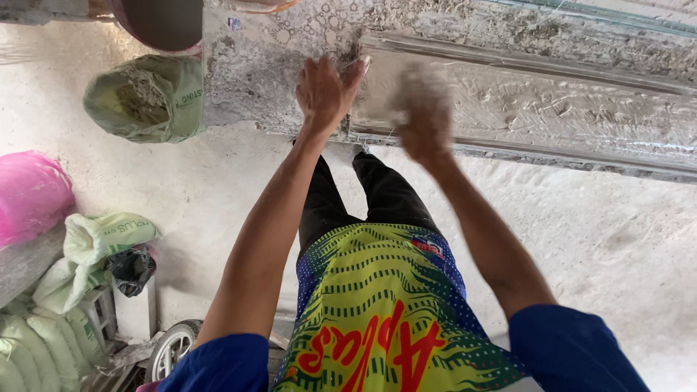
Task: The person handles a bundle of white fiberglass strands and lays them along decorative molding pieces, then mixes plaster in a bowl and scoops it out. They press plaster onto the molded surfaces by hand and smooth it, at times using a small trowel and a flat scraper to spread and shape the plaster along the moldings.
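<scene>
head view: the left hand point(327, 91) is laid flat, fingers spread, on the wet plaster moulding point(552, 109) along the bench point(250, 80); the right hand point(425, 109) is blurred upon it, grip not discernible. an open green sack point(149, 98) is seen nearby.

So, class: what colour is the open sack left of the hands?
Pale green sack, clearest in the head view.

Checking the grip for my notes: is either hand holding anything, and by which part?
The left hand lies flat, fingers spread, on the wet plaster in the long mould; it grips nothing. The right hand is motion-blurred and plaster-coated, so it cannot be told.
</scene>
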